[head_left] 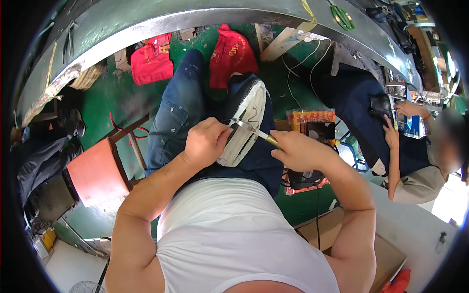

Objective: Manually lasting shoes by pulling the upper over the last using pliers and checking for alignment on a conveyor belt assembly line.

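Observation:
A dark shoe (248, 105) lies sole-up across my thighs, its pale underside facing me and stitch-like marks running along its edge. My right hand (302, 150) grips a slim hand tool (259, 133) with a silvery shaft and a brass-coloured section; its exact kind is unclear. The tool's far end meets the left edge of the sole. There my left hand (207, 139) is closed in a pinch, its fingertips beside the tool's end. Whatever those fingers hold is hidden. A dark curved strand shows on the sole.
A metal-edged workbench (195, 22) curves across the front, with green-handled scissors (343, 18) on it. Red bags (152, 59) lie on the green floor. An orange-topped stool (97, 168) stands left. At right, another person (415, 171) handles a black shoe (381, 106).

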### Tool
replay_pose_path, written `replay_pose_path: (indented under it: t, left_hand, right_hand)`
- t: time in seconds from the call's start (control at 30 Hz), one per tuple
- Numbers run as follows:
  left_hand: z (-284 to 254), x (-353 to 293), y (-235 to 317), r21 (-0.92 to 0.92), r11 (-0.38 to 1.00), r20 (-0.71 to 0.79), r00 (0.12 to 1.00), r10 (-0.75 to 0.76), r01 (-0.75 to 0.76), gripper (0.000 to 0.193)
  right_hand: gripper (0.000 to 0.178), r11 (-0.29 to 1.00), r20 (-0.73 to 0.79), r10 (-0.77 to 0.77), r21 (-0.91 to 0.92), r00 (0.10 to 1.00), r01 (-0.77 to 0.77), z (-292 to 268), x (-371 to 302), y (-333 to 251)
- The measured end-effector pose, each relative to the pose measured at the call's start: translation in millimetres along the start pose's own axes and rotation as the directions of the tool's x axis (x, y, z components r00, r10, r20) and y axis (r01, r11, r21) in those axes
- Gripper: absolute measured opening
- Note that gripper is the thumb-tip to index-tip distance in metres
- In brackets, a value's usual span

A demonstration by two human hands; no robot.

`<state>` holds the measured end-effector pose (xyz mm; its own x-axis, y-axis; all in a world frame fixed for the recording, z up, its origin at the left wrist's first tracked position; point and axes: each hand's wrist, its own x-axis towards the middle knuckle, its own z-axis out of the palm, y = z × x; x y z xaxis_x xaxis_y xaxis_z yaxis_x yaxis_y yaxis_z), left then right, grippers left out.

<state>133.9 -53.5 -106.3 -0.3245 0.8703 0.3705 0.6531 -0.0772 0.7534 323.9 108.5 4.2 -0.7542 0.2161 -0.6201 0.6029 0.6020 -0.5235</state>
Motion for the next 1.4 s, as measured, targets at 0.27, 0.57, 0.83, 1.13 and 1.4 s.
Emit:
replay_pose_path:
  t: [0.27, 0.57, 0.83, 1.13, 1.4]
  left_hand:
    - [4, 4, -9, -0.229, 0.901, 0.003, 0.926, -0.378, 0.369, 0.011]
    - [13, 2, -51, -0.159, 0.865, 0.474, 0.805, -0.356, 0.476, 0.056]
    - [5, 24, -60, -0.273, 0.753, 0.622, 0.707, -0.337, 0.599, 0.113]
    - [22, 29, -55, -0.263, 0.679, 0.559, 0.682, -0.472, 0.686, 0.117]
    - [21, 32, -47, -0.223, 0.699, 0.507, 0.693, -0.512, 0.679, 0.112]
  right_hand:
    - [0.034, 0.876, 0.543, 0.217, 0.259, 0.811, -0.407, -55, 35, -7]
    - [0.027, 0.97, 0.346, 0.063, -0.24, 0.936, 0.024, -47, 59, 32]
    - [0.039, 0.791, -0.142, -0.612, -0.115, 0.778, 0.601, 25, 109, 129]
    - [0.035, 0.905, -0.101, -0.421, 0.016, 0.901, 0.425, 16, 98, 139]
    - [0.052, 0.925, -0.085, -0.219, 0.299, 0.972, 0.235, 19, 60, 105]
